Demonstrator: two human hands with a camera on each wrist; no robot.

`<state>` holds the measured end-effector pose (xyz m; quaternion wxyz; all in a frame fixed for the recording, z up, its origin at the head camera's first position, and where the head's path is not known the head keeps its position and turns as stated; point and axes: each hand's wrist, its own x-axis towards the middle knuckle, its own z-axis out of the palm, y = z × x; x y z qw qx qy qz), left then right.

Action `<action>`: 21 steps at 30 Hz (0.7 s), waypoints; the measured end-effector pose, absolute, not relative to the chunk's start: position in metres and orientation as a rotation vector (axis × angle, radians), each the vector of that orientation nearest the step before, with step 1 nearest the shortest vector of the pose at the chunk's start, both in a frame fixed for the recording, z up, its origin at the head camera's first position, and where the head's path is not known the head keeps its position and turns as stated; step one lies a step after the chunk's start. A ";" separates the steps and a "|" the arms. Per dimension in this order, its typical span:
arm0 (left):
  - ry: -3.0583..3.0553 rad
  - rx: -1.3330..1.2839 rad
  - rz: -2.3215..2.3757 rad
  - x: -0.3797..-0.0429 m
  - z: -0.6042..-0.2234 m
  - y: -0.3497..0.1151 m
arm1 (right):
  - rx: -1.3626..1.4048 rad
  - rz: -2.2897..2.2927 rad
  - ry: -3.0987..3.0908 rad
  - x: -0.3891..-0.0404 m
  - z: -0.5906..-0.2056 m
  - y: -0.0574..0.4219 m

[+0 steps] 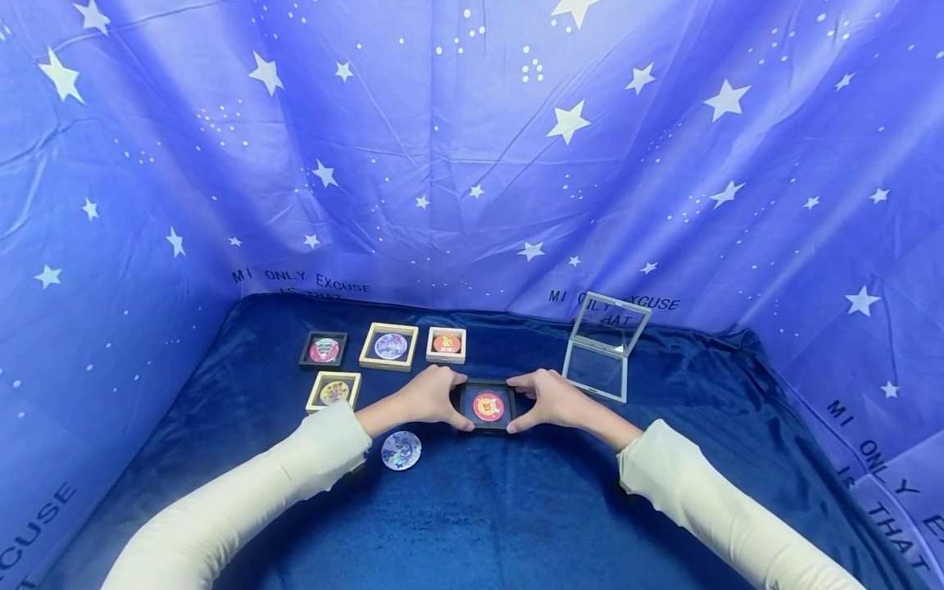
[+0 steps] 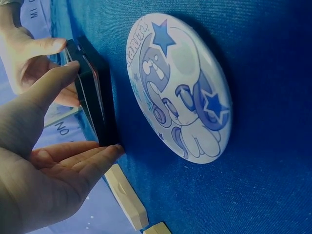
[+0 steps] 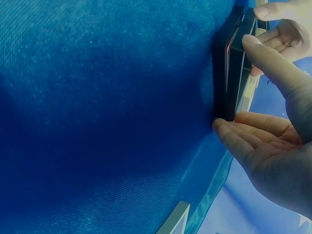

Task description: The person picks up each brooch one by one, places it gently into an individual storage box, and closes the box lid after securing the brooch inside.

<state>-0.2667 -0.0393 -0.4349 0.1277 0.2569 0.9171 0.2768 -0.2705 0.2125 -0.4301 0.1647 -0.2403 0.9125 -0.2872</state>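
Both hands hold a black square display case (image 1: 487, 428), with a round red-and-yellow badge (image 1: 488, 406) showing through its clear window. My left hand (image 1: 433, 397) grips the left side between thumb and fingers. On the opposite side, my right hand (image 1: 551, 401) grips it the same way. A narrow gap runs between the two black halves of the case (image 2: 92, 83) in the left wrist view; the right wrist view shows it too. Nearest the left forearm, a round pony badge (image 2: 180, 92) with purple hair and blue stars lies loose on the cloth.
A light-framed clear case (image 1: 596, 373) stands unfolded at the back right. Behind the left arm lie several framed badges: a black frame (image 1: 303, 352), two cream frames (image 1: 363, 346) (image 1: 312, 395) and a small pale frame (image 1: 446, 358). Dark blue velvet (image 1: 516, 516) covers the table, with a starry curtain (image 1: 472, 147) behind.
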 end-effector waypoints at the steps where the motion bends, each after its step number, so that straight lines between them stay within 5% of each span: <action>1: 2.669 0.744 0.807 -0.267 -0.435 -0.039 | -0.689 -0.815 2.603 -0.270 -0.430 0.212; 21: 2.685 0.771 0.751 -0.262 -0.437 -0.038 | -0.684 -0.832 2.637 -0.267 -0.437 0.212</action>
